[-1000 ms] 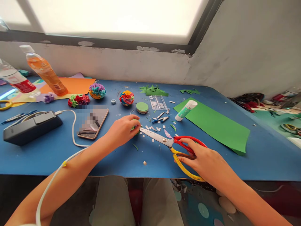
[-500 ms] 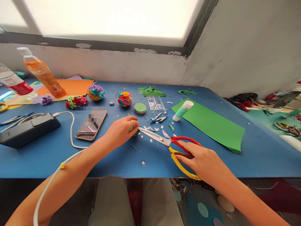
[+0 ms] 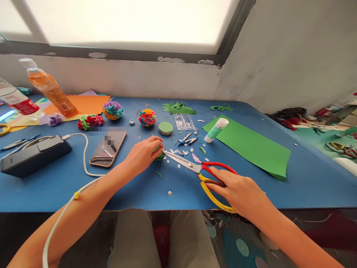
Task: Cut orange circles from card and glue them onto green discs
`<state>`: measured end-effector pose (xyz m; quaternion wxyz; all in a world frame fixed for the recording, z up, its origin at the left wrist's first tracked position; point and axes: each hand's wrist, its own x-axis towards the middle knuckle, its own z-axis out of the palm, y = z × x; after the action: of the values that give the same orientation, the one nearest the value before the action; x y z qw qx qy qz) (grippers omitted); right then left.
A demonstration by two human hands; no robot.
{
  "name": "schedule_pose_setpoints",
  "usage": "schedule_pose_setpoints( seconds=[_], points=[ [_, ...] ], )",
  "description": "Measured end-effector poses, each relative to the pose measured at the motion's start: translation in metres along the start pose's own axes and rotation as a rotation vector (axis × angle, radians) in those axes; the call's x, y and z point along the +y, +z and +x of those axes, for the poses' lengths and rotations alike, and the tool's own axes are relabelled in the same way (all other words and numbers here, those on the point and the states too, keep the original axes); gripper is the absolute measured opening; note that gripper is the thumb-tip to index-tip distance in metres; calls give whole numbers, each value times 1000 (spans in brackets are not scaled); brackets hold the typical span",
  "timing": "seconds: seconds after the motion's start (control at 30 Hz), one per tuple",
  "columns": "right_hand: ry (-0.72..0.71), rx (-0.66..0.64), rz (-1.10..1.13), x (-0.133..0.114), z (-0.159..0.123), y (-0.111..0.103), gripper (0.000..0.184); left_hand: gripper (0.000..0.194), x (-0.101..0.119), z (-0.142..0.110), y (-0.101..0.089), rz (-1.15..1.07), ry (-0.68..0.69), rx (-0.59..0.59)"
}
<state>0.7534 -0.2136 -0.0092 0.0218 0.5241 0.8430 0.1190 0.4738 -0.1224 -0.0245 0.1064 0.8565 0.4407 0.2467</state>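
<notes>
In my right hand (image 3: 232, 188) are scissors (image 3: 182, 160) with one red and one yellow handle. Their blades point left and their tips meet the fingers of my left hand (image 3: 147, 150). That hand pinches a small green paper piece (image 3: 160, 155), mostly covered by the fingers, so its shape is hard to tell. Small white and green scraps (image 3: 180, 152) lie around the blades. Just beyond my left hand sits a stack of round green paper discs (image 3: 166, 128). A blue compass (image 3: 187, 140) lies on the table behind the blades.
A glue stick (image 3: 216, 130) rests by a green paper sheet (image 3: 251, 149) on the right. Paper flower balls (image 3: 147, 117), a phone (image 3: 108, 149), a power bank (image 3: 36, 154) with a white cable (image 3: 86, 156), and bottles (image 3: 51, 89) occupy the blue table's (image 3: 134, 197) left and back.
The scissors and my right hand have shifted very slightly left. My left hand keeps its pinch on the green paper piece, and a little more green shows below its fingers.
</notes>
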Motion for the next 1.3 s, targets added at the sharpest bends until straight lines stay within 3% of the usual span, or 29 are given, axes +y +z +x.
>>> schedule_pose_setpoints(
  seconds=[0.23, 0.6, 0.83, 1.07, 1.3],
  points=[
    [36, -89, -1, -4, -1, -7, 37, 29, 1, 0, 1, 14, -27, -8],
    [29, -56, -56, -8, -4, -6, 38, 29, 3, 0, 10, 2, -79, 117],
    [31, 53, -90, -9, -6, 3, 53, 28, 5, 1, 11, -26, -139, 148],
    [-83, 51, -129, -7, -10, -1, 46, 27, 7, 2, 13, -57, -185, 183],
    [-3, 58, -158, -13, -8, 1, 41, 26, 8, 3, 14, -37, -213, 203]
  ],
)
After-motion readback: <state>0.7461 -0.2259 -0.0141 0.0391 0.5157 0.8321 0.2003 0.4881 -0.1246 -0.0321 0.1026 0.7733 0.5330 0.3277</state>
